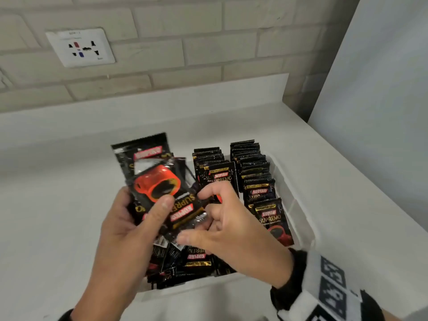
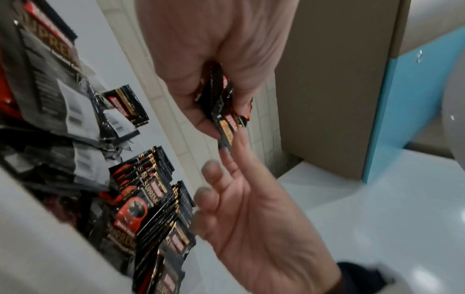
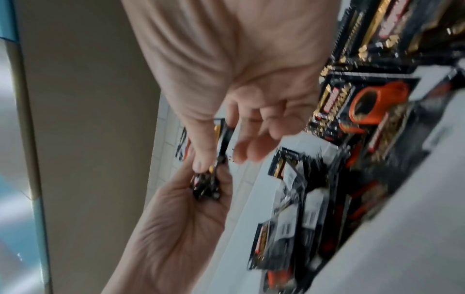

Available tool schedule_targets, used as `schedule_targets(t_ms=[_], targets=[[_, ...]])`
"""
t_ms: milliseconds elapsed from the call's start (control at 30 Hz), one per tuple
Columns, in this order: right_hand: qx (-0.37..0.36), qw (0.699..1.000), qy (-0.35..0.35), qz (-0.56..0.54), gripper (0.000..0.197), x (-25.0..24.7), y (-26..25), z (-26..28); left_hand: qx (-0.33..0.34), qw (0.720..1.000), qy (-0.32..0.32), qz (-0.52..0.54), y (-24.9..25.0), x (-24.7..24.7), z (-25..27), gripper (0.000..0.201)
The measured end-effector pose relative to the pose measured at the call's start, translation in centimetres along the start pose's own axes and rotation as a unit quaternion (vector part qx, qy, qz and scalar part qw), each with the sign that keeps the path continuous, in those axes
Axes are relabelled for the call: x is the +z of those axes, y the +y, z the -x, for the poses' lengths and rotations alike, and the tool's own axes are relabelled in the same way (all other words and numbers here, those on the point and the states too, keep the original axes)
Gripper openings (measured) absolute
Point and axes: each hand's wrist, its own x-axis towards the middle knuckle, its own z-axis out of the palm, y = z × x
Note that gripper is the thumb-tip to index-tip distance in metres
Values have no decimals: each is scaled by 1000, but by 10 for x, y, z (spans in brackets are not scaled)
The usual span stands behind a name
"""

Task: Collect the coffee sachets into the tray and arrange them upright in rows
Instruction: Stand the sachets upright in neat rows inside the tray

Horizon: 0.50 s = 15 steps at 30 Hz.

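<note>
Two hands (image 1: 176,218) meeting over the near-left part of the tray (image 1: 301,218), a fanned bundle of sachets (image 1: 157,184) between them. Left hand (image 1: 129,225) curled round the bundle, thumb pressed across the front, fingers behind; long axis of the bundle running up and away from the body, topmost printed face upside down. Right hand (image 1: 231,230) partly closed, thumb and fingertips at the bundle's lower right corner, seemingly pinching one sachet edge, though blur leaves the exact grip uncertain. Just to the right and slightly farther off, two upright rows (image 1: 234,172) already standing in the tray, faces toward the body. Directly beneath the hands, a loose heap (image 1: 185,260) lying flat in the tray's near-left part. Right hand nearer the rows, so probably best placed to carry a sachet across; likely a half turn needed first. Tray resting on the white surface (image 1: 58,205).
</note>
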Motion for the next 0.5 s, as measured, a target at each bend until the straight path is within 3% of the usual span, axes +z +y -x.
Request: schedule_targets(t_ms=[100,267,367,500], targets=[[3,980,-55,192,36,-19,-6,2,14,999,31,27,7,-10,-7,61],[16,901,-83,426,41,-41,3,-10,33,999,36,21,18,-17,-12,54],[74,862,-162,475,57,-41,11,-20,23,999,30,14,18,-14,-12,59],[114,827,-208,510,73,-35,12,-32,6,1000,17,7,19,-10,-10,63]])
